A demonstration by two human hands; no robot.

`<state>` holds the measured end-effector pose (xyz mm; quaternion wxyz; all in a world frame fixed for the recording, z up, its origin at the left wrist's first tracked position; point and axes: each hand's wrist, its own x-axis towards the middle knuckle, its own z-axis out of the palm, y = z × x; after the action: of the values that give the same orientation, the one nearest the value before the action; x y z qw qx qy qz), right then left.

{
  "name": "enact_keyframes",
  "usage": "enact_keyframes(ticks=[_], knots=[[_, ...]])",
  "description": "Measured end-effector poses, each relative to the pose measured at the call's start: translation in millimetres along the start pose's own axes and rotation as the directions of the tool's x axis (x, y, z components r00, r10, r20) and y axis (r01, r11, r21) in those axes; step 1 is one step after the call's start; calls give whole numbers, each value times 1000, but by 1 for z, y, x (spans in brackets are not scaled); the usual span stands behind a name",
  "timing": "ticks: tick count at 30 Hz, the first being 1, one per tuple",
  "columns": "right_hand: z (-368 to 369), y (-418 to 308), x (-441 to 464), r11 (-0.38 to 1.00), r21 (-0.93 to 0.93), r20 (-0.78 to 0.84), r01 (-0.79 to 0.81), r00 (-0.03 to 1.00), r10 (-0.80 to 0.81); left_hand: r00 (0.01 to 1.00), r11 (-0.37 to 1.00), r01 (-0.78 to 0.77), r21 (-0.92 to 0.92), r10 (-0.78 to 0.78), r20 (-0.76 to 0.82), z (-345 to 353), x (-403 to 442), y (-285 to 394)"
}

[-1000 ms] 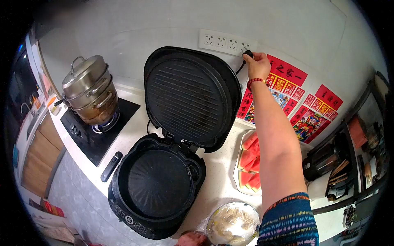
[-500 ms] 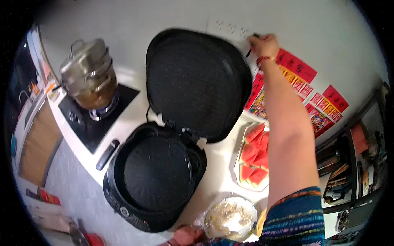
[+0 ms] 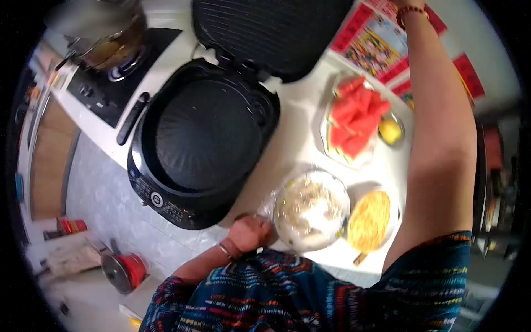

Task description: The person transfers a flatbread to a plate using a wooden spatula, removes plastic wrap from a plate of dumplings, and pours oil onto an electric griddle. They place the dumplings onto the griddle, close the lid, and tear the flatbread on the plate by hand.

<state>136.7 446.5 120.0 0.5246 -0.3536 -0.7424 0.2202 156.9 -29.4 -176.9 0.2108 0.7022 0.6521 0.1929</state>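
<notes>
My left hand (image 3: 250, 232) is curled closed at the counter's front edge, beside a bowl covered in clear plastic wrap (image 3: 311, 210). Whatever its fingers hold, if anything, is hidden. At the top edge only the base of my right hand (image 3: 408, 3) shows, above a beaded bracelet; its fingers are cut off by the frame. Left of my stretched right arm stands a black electric griddle (image 3: 207, 133), its ridged lid (image 3: 271, 33) raised. The round pan inside looks bare and dark.
A plate of watermelon slices (image 3: 354, 119) lies right of the griddle, near a yellow fruit (image 3: 390, 131) in a small dish. A flat golden cake (image 3: 369, 221) sits by the wrapped bowl. On the left, a steamer pot (image 3: 113, 47) stands over a lit burner (image 3: 124, 71).
My view has tipped down, bringing the cake and yellow fruit into sight. Earlier my right hand was at the wall sockets with a dark object; now it is mostly out of frame.
</notes>
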Motion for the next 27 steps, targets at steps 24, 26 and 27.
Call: enact_keyframes(ticks=[24,26,27], knots=[[-370,-61,-378,940,274,-430,-201,849,307,947,960,-149,235,207,-245,13,4,4],[-393,-60,-378,944,297,-470,-146,838,277,951,959,-126,253,190,-244,13,4,7],[-406,-59,-377,936,335,-489,-104,830,268,948,956,-132,263,199,-249,13,3,8]])
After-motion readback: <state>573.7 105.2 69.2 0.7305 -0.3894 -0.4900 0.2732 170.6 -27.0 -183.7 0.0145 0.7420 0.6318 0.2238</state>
